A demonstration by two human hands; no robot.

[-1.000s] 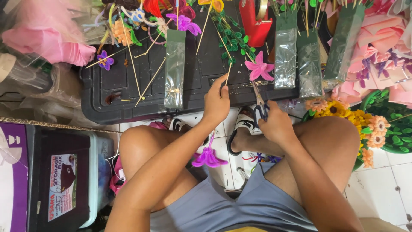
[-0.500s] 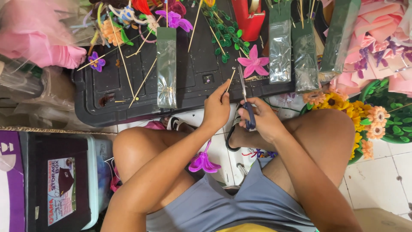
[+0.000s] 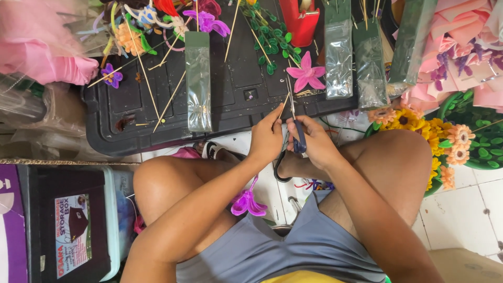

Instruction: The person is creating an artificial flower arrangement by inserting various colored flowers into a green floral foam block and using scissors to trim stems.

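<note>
I sit on the floor with both hands raised between my knees. My right hand (image 3: 314,144) grips dark-handled scissors (image 3: 295,133), blades pointing up toward the lid edge. My left hand (image 3: 267,137) pinches a thin wooden stick (image 3: 283,100) right beside the blades. A pink paper flower (image 3: 307,74) lies on the black lid (image 3: 236,84) just above the hands. A magenta flower (image 3: 249,202) rests on my left thigh.
The lid holds several sticks, green leaf stems (image 3: 270,34), clear packets (image 3: 198,81), a red holder (image 3: 298,21) and small flowers. Yellow and orange flower bunches (image 3: 419,123) stand at right, pink paper (image 3: 36,50) at left, a storage box (image 3: 68,225) at lower left.
My hands came together and rose toward the lid's edge. The right hand now holds the scissors upright against the stick in the left hand. The view shifted slightly.
</note>
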